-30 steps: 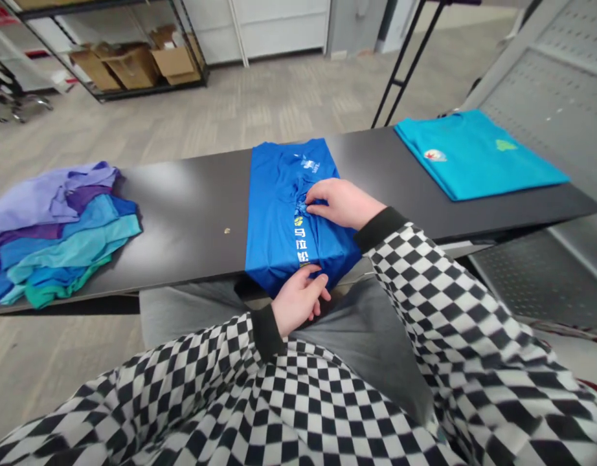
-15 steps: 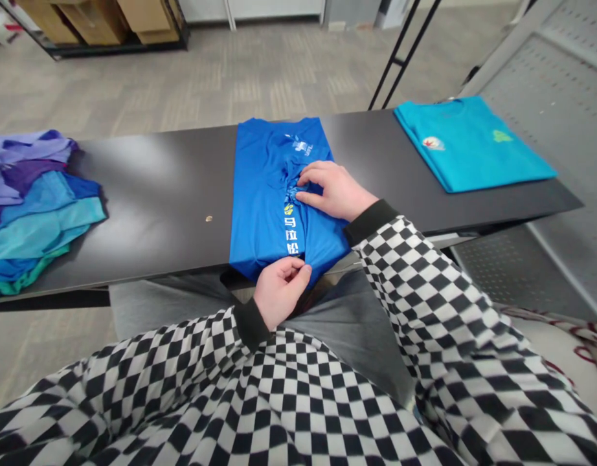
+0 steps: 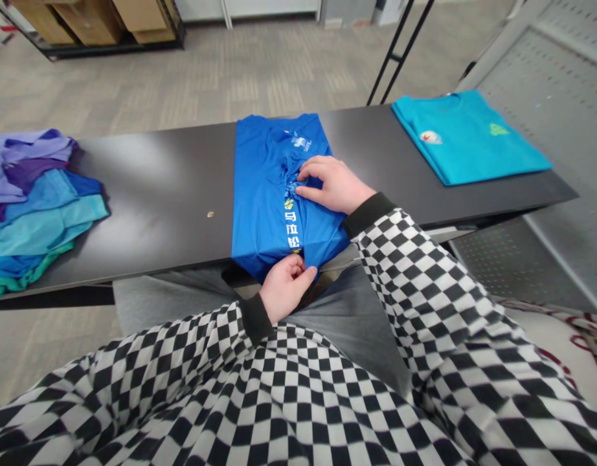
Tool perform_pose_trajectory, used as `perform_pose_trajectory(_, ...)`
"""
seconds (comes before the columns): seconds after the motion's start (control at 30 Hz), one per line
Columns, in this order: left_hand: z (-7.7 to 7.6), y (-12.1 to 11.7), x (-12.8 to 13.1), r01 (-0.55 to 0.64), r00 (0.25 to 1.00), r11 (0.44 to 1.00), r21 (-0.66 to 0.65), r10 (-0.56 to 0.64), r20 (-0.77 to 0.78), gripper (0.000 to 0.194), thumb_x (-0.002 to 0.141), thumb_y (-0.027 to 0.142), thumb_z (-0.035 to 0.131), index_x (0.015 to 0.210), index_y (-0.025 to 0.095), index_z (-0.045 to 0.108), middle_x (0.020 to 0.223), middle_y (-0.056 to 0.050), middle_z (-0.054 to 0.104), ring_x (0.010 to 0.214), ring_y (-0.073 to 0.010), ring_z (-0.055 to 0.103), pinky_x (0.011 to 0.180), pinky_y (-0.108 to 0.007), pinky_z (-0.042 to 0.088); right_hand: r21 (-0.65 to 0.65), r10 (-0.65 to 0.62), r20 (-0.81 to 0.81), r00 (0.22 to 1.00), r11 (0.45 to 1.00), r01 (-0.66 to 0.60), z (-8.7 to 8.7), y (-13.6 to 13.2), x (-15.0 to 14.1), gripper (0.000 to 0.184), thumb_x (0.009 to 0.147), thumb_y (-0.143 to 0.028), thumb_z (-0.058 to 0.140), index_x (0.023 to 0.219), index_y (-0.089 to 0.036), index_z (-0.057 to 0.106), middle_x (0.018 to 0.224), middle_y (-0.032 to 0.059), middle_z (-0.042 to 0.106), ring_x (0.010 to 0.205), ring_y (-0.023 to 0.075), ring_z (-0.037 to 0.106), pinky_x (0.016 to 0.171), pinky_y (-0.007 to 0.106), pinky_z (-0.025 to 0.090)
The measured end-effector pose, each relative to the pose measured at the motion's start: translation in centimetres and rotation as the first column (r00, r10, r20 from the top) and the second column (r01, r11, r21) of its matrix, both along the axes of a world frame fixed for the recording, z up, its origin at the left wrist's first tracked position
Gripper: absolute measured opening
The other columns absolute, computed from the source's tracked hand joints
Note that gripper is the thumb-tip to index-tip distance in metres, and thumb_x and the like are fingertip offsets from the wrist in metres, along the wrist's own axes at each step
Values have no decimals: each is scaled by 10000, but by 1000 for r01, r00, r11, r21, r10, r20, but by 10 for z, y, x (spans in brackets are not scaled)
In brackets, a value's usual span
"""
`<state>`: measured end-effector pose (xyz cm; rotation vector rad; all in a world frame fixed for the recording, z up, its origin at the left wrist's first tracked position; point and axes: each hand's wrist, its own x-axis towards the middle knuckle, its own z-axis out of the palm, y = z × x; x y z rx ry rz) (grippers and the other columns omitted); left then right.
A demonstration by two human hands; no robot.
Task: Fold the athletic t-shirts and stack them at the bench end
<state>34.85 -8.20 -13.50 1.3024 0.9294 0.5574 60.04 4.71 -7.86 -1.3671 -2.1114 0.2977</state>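
A blue T-shirt [image 3: 258,188] with white and yellow print lies partly folded across the table, its near end hanging over the front edge. My left hand [image 3: 287,285] pinches the shirt's lower end at that edge, thumb against curled fingers. Higher up, my right hand [image 3: 333,184] grips bunched fabric near the middle of the shirt between thumb and fingers. Creases run out from this bunch, and a strip of white characters runs from it down toward my left hand.
On the dark table [image 3: 167,188], a folded turquoise T-shirt [image 3: 473,142] lies at the right. A loose pile of purple, blue and green garments [image 3: 41,200] is at the left. A grey perforated panel [image 3: 561,97] stands beyond the right end; cardboard boxes [image 3: 94,22] sit behind.
My left hand has shifted slightly to the right along with the shirt's lower end. The right hand keeps its grip on the bunched fabric. The view has tilted a little.
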Motion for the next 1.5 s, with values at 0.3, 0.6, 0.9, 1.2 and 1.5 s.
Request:
perform_pose_trajectory(0.3, 7, -3, 4, -136, 985, 989, -50, 140, 104, 564, 877, 741, 813, 890, 211, 622, 606, 88, 479, 507, -70, 353, 494, -234, 258, -34, -14, 20, 1000, 999, 15, 3, -2, -1, 306, 1021, -545, 731, 1118, -265, 807, 1298, 100, 766, 1269, 369, 631, 1170, 541, 453)
perform_pose_trajectory(0.6, -32, 17, -22, 182, 958, 953, 243, -116, -261, 376, 1034, 565, 592, 853, 241, 528, 589, 90, 451, 527, -106, 410, 561, -250, 307, -39, -12, 50, 999, 999, 14, 6, -5, -2, 334, 1044, -567, 699, 1162, -272, 800, 1320, 109, 757, 1291, 377, 622, 1184, 555, 442)
perform_pose_trajectory(0.9, -80, 42, -68, 575, 520, 816, 57, -311, -795, 310, 790, 352, 760, 574, 241, 566, 539, -2, 573, 568, -189, 590, 576, -309, 370, 70, -67, -3, 998, 995, 67, 19, -15, -9, 364, 1076, -539, 635, 1226, -254, 805, 1265, 121, 783, 1277, 384, 649, 1181, 593, 455)
perform_pose_trajectory(1.2, -31, 62, -135, 616, 361, 771, 160, -96, -928, 560, 995, 611, 593, 1229, 142, 790, 1253, -252, 809, 1206, -419, 750, 1053, -477, 524, -28, -354, -387, 851, 927, 374, 40, -179, -1, 472, 1071, -592, 632, 711, -305, 731, 749, 78, 728, 768, 302, 727, 752, 499, 580)
perform_pose_trajectory(1.5, -28, 59, -134, 378, 665, 900, 217, -102, -739, 464, 989, 641, 648, 987, 220, 842, 1030, -123, 864, 1018, -310, 809, 881, -355, 575, -625, -747, -530, 401, 664, 411, -55, -212, -12, 416, 894, -564, 848, 1144, -236, 796, 1224, 113, 827, 1151, 306, 763, 1062, 471, 588)
